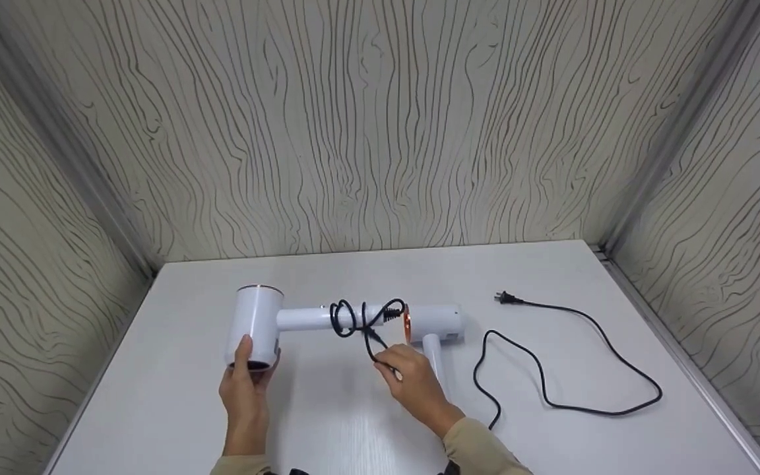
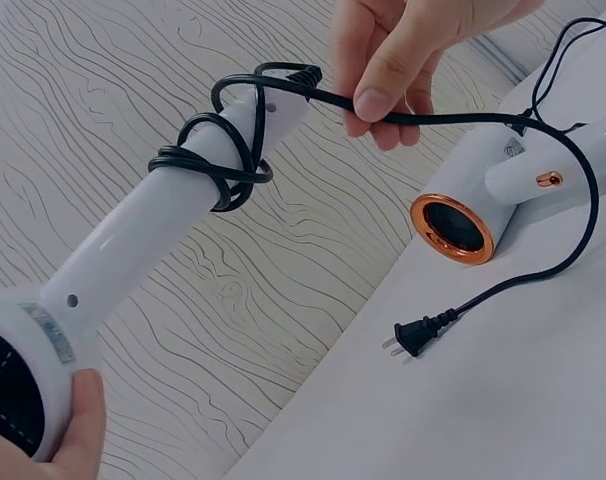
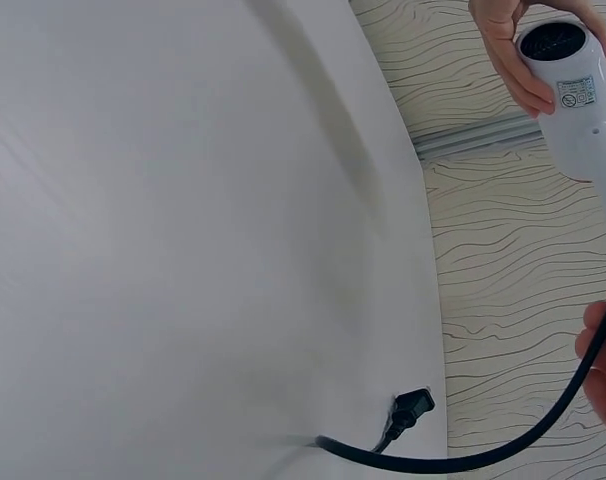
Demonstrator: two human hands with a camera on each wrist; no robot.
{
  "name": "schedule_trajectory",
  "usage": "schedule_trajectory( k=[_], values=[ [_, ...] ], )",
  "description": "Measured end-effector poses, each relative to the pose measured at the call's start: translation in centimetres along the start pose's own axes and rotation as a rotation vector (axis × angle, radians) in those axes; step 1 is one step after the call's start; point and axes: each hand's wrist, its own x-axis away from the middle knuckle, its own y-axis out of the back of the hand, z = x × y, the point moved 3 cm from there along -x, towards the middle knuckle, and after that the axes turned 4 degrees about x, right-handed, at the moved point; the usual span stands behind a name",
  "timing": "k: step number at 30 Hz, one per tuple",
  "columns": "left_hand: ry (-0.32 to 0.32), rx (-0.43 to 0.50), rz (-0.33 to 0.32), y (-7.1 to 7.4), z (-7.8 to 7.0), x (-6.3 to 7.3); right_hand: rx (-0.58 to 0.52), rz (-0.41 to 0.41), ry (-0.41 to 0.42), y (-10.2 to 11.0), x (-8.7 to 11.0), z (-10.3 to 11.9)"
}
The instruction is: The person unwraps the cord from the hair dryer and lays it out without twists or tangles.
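My left hand (image 1: 246, 399) grips a white hair dryer (image 1: 256, 323) by its barrel, near the dark round end. The dryer is raised, its handle reaching right across the head view. A black cord (image 2: 211, 165) is wound in loose loops around that handle. My right hand (image 1: 416, 386) pinches the cord between thumb and fingers, just past the handle's end. From there the cord curves down to a two-pin plug (image 2: 415, 335) in the left wrist view. A second white hair dryer (image 1: 436, 321) with a copper-coloured rim lies on the table behind my right hand.
On the white table (image 1: 175, 369), another black cord (image 1: 607, 413) snakes across the right side, ending in a plug (image 1: 506, 298) near the back. Wood-grain patterned panels (image 1: 367, 132) close off the back and both sides.
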Motion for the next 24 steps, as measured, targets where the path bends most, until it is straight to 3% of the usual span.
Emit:
schedule_trajectory(
  k=[5,12,24],
  values=[
    [-0.007,-0.069,-0.031,0.6,0.2,-0.3,0.009,-0.064,0.054,0.4,-0.1,-0.1],
    [-0.045,-0.134,-0.055,1.0,0.2,-0.4,-0.005,-0.134,0.051,0.9,-0.1,-0.5],
    [-0.053,-0.201,-0.067,2.2,0.0,-0.7,0.049,-0.229,-0.026,1.6,0.1,-1.6]
  ],
)
